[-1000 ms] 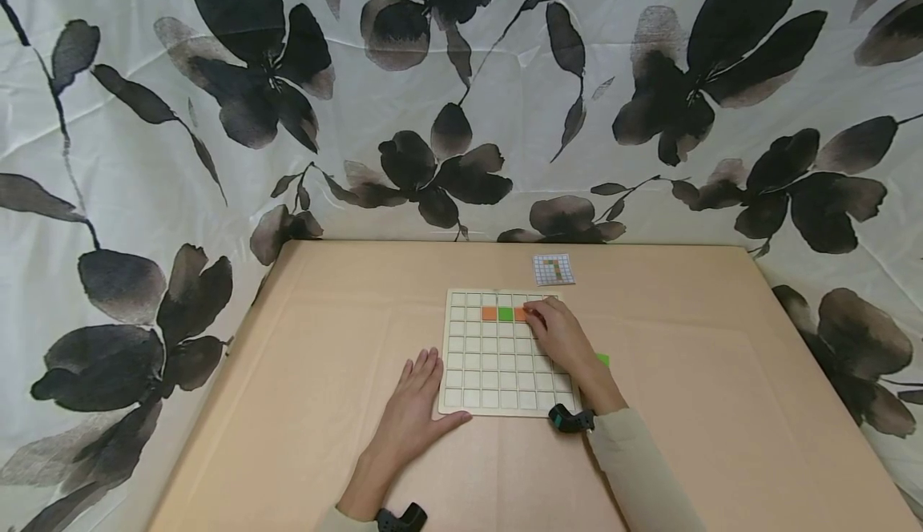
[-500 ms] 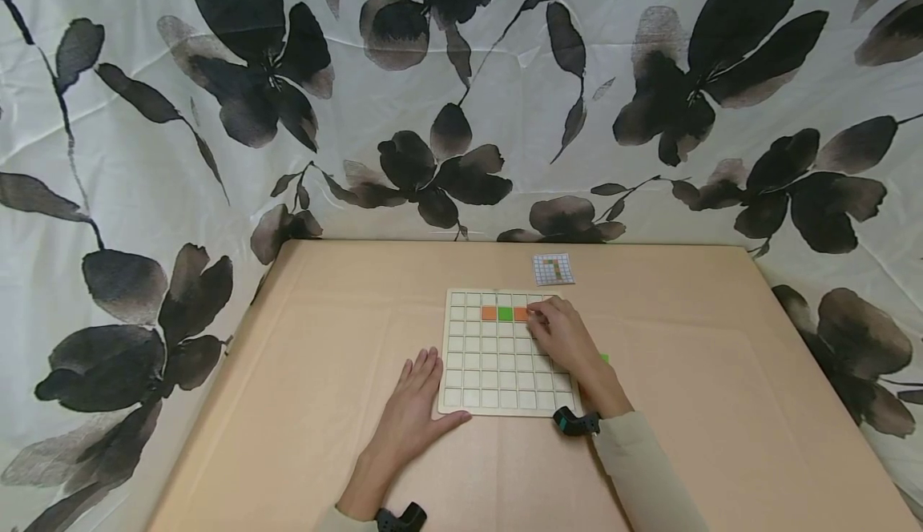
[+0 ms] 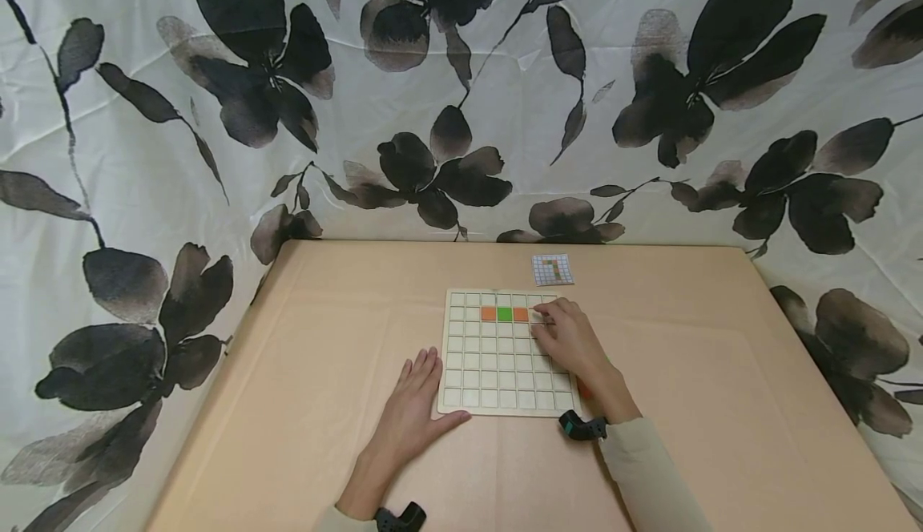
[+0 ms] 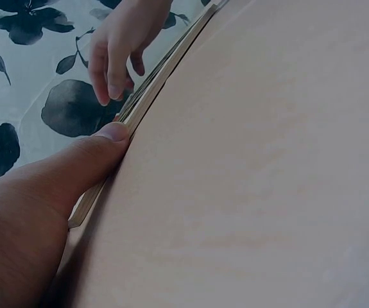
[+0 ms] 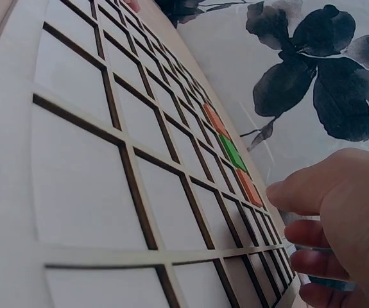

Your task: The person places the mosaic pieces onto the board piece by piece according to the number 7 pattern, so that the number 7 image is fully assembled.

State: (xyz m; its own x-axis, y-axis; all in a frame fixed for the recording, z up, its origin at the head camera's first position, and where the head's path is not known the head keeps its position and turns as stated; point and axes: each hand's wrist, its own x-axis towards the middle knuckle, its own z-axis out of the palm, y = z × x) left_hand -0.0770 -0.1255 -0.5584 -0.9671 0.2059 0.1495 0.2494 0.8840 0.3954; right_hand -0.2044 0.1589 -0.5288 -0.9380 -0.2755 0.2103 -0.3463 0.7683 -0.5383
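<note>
A pale grid board (image 3: 472,364) lies on the table. Near its far side, an orange tile (image 3: 489,313), a green tile (image 3: 505,314) and a second orange tile (image 3: 521,315) sit side by side in one row of cells. My right hand (image 3: 574,344) hovers just right of that second orange tile, thumb and fingers parted with nothing between them; the right wrist view shows its thumb close to the tile (image 5: 249,187). My left hand (image 3: 414,405) lies spread along the board's left side, its thumb touching the near edge, as the left wrist view also shows.
Behind the board is a small printed grid card (image 3: 553,270). An orange piece (image 3: 584,388) peeks out beside the board, partly hidden by my right forearm. A floral cloth (image 3: 404,99) hangs behind the table's far edge.
My right hand has drawn slightly right, its fingers coming apart and off the second orange tile, which now shows whole. An orange piece has come into view by the forearm. My left hand stays put.
</note>
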